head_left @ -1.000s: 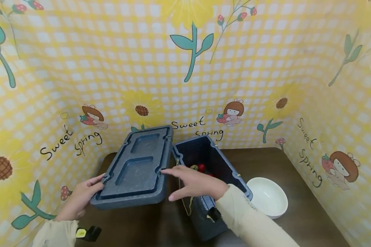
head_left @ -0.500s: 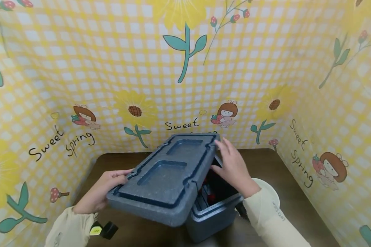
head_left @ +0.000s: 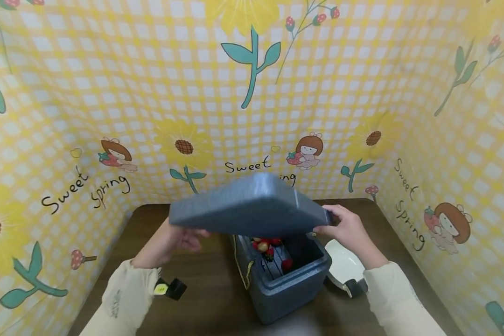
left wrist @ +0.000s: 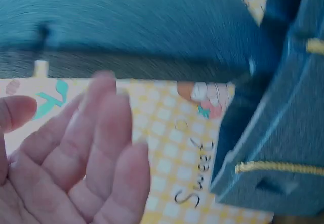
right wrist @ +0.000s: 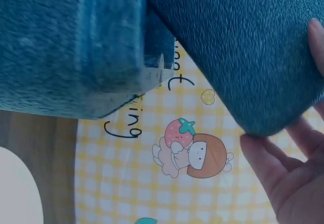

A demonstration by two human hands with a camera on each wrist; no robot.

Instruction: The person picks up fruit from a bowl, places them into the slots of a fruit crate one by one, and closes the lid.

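Observation:
My right hand [head_left: 348,228] grips one end of a blue-grey foam lid [head_left: 248,207], which is tilted above the matching foam box [head_left: 291,291]. In the right wrist view the thumb and fingers hold the lid's corner. Under the lid's left end is my left hand [head_left: 170,245]. The left wrist view shows its fingers [left wrist: 114,133] loosely extended and apart from the lid, holding nothing. Inside the box lie red strawberry-like pieces [head_left: 286,265] and a pale round piece [head_left: 262,246]; the lid hides the box's far part.
A white bowl [head_left: 342,261] stands right of the box, partly covered by the right wrist's black strap piece [head_left: 356,287]. A gold cord [head_left: 244,277] hangs along the box's left side. Yellow checked cloth [head_left: 252,116] encloses the dark wooden table [head_left: 212,298].
The lid has moved right over the box and turned, its recessed underside no longer facing me. The right hand has taken hold of its right end; the left hand has let go.

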